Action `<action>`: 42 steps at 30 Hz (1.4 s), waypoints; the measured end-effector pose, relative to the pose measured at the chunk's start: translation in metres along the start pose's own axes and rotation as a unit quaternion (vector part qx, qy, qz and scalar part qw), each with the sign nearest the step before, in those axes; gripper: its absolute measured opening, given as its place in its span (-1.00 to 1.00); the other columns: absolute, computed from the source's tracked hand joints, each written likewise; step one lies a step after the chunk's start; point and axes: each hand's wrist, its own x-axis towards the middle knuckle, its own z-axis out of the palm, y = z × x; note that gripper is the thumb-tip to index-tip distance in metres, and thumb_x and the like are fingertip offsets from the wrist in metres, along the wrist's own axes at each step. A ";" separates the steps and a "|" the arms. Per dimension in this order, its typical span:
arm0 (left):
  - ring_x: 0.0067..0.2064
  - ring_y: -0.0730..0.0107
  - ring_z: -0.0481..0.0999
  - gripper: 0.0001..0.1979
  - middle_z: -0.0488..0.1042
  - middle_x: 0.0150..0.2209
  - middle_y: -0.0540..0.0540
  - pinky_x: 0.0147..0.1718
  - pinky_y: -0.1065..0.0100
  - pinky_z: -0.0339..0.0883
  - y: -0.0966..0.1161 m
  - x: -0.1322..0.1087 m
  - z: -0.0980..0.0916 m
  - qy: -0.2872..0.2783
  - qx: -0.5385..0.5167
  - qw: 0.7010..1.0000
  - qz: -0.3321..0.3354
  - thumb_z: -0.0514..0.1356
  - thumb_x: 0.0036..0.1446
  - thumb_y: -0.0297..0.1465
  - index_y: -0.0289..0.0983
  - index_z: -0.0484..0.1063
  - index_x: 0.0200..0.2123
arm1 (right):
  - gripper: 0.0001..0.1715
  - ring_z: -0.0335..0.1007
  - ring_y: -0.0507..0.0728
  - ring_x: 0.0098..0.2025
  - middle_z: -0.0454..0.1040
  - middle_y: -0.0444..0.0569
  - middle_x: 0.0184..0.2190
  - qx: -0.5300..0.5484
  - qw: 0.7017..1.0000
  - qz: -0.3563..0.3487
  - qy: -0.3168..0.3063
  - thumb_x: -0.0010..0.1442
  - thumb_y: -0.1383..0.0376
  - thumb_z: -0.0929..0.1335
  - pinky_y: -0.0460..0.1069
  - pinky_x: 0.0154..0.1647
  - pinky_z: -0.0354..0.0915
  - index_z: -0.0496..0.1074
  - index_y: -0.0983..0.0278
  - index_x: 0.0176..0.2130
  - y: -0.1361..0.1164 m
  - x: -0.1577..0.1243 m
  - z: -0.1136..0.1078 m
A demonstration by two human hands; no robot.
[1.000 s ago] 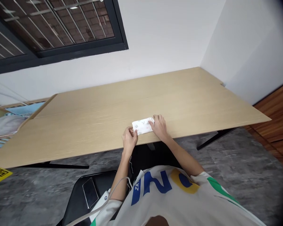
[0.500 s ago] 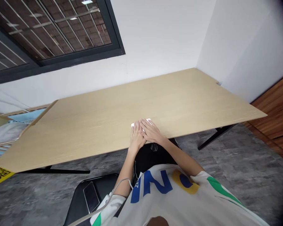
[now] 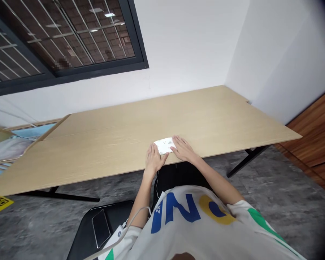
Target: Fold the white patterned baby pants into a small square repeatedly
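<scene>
A small folded white cloth with a faint print [image 3: 165,145] lies near the front edge of the long light-wood table [image 3: 119,137]. My left hand [image 3: 154,160] rests flat on the table at the cloth's left end, fingers stretched out and touching it. My right hand [image 3: 183,149] lies flat at the cloth's right end, fingers spread and pressing on its edge. Neither hand grips anything.
A black chair [image 3: 108,224] with a phone [image 3: 99,228] on its seat stands at my lower left. A low shelf with blue and white fabric [image 3: 13,142] sits beyond the table's left end. White walls and a dark-framed window [image 3: 62,39] lie behind.
My hands, which lay together on top of the cloth half a second ago, have slid apart to its two ends, uncovering it. The view has shifted slightly.
</scene>
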 end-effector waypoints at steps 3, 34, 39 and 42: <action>0.56 -0.26 -0.19 0.06 -0.13 0.51 -0.62 0.46 -0.22 -0.13 -0.007 0.000 0.002 0.063 -0.007 0.998 0.030 0.05 0.31 0.15 -0.59 -0.17 0.49 | -0.09 -0.27 0.32 0.59 -0.10 0.30 0.54 0.019 0.998 -0.042 0.048 0.52 -0.07 0.04 0.30 0.55 -0.10 -0.07 0.49 0.53 0.005 -0.005 -0.006; -0.32 0.28 0.61 -0.44 0.57 -0.31 -0.05 -0.30 0.29 0.49 0.013 -0.019 -0.024 0.148 -0.293 0.945 0.007 0.18 0.35 -0.15 -0.28 0.19 0.28 | -0.26 0.57 0.18 -0.26 0.58 0.02 -0.16 0.396 0.914 0.041 0.076 0.30 0.00 0.42 0.05 -0.27 0.47 0.15 0.22 0.28 0.006 0.065 -0.033; -0.12 0.01 0.63 -0.58 0.61 -0.17 -0.24 -0.06 0.01 0.48 0.021 -0.017 -0.013 0.150 -0.149 0.977 -0.019 0.17 0.35 -0.18 -0.28 0.37 0.16 | -0.36 0.58 0.19 -0.24 0.60 0.01 -0.21 0.312 0.942 0.113 0.044 0.21 0.08 0.50 0.08 -0.20 0.50 0.34 0.26 0.16 0.021 0.095 -0.015; 0.17 -0.26 0.49 -0.57 0.48 0.13 -0.49 0.14 -0.23 0.33 0.029 -0.017 -0.006 0.188 -0.083 0.978 -0.025 0.15 0.35 -0.19 -0.36 0.41 0.14 | -0.41 0.56 0.25 0.04 0.57 0.23 0.07 0.283 0.950 0.108 0.070 0.35 0.13 0.39 0.17 0.08 0.46 0.31 0.32 0.26 0.019 0.101 -0.012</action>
